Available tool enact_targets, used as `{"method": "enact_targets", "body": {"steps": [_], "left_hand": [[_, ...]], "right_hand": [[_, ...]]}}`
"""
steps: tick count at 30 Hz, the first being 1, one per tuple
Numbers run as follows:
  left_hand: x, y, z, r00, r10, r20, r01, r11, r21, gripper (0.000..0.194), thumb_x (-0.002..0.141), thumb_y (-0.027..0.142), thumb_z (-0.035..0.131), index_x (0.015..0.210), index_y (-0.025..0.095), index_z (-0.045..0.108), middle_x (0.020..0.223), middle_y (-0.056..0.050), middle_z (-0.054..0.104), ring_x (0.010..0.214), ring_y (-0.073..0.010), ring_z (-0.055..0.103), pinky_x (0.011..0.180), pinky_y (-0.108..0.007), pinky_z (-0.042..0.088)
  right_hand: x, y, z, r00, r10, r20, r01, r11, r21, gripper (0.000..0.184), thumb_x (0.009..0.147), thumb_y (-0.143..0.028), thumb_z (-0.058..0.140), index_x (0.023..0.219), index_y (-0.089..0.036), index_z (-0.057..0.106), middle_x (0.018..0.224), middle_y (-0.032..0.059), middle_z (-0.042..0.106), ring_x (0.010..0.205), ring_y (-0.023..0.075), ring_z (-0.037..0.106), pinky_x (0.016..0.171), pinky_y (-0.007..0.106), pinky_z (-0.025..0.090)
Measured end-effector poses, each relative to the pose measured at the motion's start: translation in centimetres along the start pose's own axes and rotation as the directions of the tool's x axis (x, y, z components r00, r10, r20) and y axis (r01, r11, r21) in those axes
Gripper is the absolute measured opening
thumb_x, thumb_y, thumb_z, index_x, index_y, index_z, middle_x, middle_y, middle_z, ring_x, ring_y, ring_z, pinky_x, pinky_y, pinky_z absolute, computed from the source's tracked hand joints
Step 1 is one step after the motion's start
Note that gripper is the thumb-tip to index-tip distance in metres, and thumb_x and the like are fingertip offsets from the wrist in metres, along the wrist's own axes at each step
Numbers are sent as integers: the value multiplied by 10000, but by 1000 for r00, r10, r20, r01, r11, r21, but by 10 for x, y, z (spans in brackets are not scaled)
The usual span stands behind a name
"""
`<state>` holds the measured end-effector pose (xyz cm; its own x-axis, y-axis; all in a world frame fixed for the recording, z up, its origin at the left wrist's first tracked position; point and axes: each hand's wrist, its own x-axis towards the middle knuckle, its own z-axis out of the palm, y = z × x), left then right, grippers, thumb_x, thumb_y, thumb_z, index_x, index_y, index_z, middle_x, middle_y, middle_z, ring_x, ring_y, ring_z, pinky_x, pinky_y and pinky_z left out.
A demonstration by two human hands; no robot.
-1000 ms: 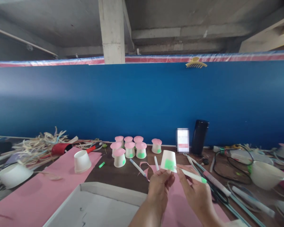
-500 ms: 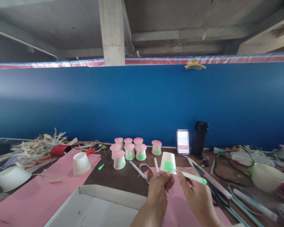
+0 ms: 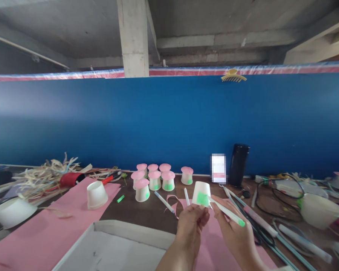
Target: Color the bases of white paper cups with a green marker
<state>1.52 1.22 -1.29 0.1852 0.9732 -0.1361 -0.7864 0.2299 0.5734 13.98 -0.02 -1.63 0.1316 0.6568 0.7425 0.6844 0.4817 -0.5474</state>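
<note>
Brown tabletop (image 3: 130,212), one, ran back to a wall, cluttered at both ends. At its near edge lay one shallow white tray (image 3: 135,230) and two pink sheets, the left sheet (image 3: 53,229) beside the tray, the right sheet (image 3: 210,244) beneath the hands, perhaps as a work mat. Hands, two, were close together over it. The left hand (image 3: 190,222) pinched one white cup (image 3: 201,187) by its lower edge, narrow end uppermost, seemingly to leave its green patch (image 3: 202,198) free; the right hand (image 3: 237,233) gripped one green pen (image 3: 228,212) aslant, as for drawing, its tip beside that patch. Whether the right fingers touched the cup could not be told. Beyond were two loose pens (image 3: 164,202) and one green cap (image 3: 120,198), presumably set down where it could be found. One plain cup (image 3: 96,196) stood on the left sheet. Eight pink-topped cups (image 3: 154,183) occupied mid-table, seven bunched, one apart, upended probably to give each disc a flat seat; at least four bore green. Behind stood one black bottle (image 3: 239,165). Farthest were one blue wall (image 3: 169,124), one yellow clip (image 3: 233,78) at its top, one concrete pillar (image 3: 135,41).
</note>
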Motion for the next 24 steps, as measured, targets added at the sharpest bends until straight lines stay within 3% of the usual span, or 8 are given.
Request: {"method": "enact_targets", "body": {"steps": [6, 12, 18, 24], "left_hand": [[3, -1, 0, 1000, 0, -31, 0, 1000, -5, 173, 614, 113, 764, 558, 102, 601, 599, -21, 579, 629, -99, 600, 687, -198, 532], [1, -1, -1, 1000, -10, 6, 10, 1000, 8, 141, 638, 119, 746, 584, 94, 618, 612, -26, 583, 639, -96, 596, 688, -198, 530], [2, -1, -1, 1000, -3, -5, 3, 1000, 3, 133, 639, 107, 738, 580, 95, 619, 616, -25, 577, 638, -92, 589, 700, -193, 525], [1, -1, -1, 1000, 9, 21, -9, 1000, 4, 132, 643, 118, 740, 589, 88, 623, 615, -24, 571, 628, -91, 582, 706, -205, 526]], "right_hand": [[1, -5, -3, 996, 69, 58, -68, 997, -25, 293, 864, -405, 478, 944, -185, 653, 982, 96, 685, 885, 217, 650, 757, 299, 524], [0, 0, 0, 1000, -16, -18, 16, 999, -31, 271, 847, -370, 516, 1011, -200, 650, 1006, 74, 678, 935, 212, 635, 827, 311, 499], [0, -6, -2, 993, 79, 85, -78, 997, -12, 275, 861, -391, 490, 960, -188, 646, 972, 92, 688, 833, 203, 659, 730, 278, 521], [1, -8, -3, 999, 29, 30, -28, 999, -38, 304, 863, -403, 479, 968, -176, 651, 993, 116, 679, 862, 217, 646, 734, 291, 520]]}}
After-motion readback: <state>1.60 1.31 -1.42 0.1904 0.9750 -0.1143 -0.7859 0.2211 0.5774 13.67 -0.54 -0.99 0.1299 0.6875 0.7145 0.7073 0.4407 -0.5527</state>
